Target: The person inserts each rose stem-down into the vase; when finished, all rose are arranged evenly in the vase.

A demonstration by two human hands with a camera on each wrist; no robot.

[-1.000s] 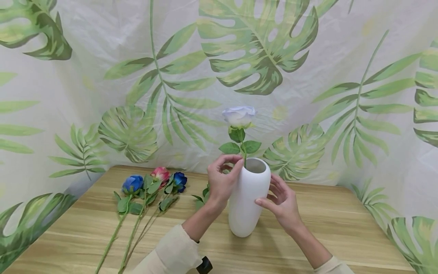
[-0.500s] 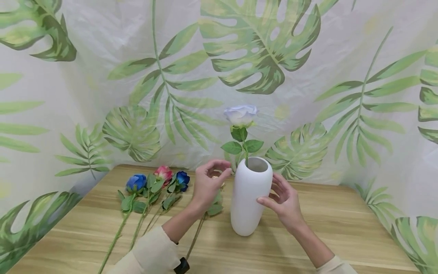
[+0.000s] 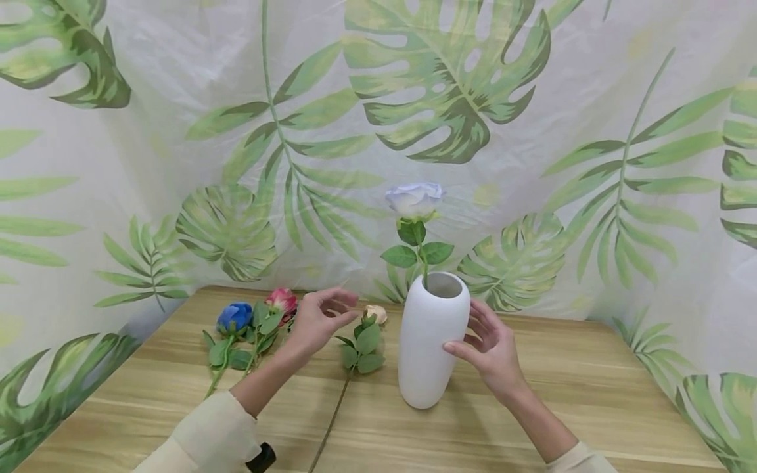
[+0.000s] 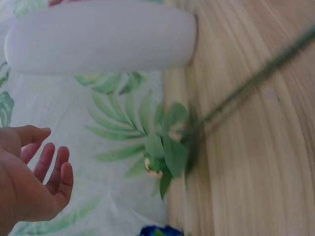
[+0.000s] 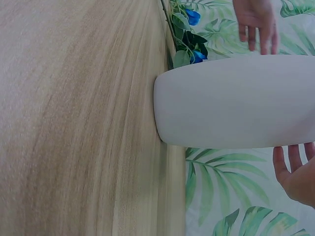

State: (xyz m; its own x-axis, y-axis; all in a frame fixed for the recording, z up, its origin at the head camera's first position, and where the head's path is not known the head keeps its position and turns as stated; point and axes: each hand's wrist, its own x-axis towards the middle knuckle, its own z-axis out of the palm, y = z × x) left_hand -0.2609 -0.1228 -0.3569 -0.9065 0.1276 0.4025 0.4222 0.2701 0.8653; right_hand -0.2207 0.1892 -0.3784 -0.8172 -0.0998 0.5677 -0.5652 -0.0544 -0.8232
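Observation:
A tall white vase (image 3: 434, 355) stands upright on the table, with a pale lavender-white rose (image 3: 414, 200) in its mouth. My right hand (image 3: 495, 355) holds the vase's right side, thumb across the front and fingers round behind. Fingertips of that right hand (image 5: 298, 172) meet the vase wall in the right wrist view. Left of the vase, my left hand (image 3: 319, 322) is in the air with loosely bent fingers and holds nothing. In the left wrist view, the left hand (image 4: 34, 174) is apart from the leafy cream rose (image 4: 155, 167).
The cream rose (image 3: 375, 314) lies left of the vase, its long stem running toward the front. Farther left lie a blue rose (image 3: 234, 318) and a pink rose (image 3: 281, 302). A second blue rose (image 5: 199, 56) shows behind the vase. A leaf-print cloth (image 3: 319, 131) hangs behind the wooden table (image 3: 550, 381).
My left hand has let go of the lavender-white rose's stem and moved left, past the cream rose, which is now uncovered. The right hand stays on the vase.

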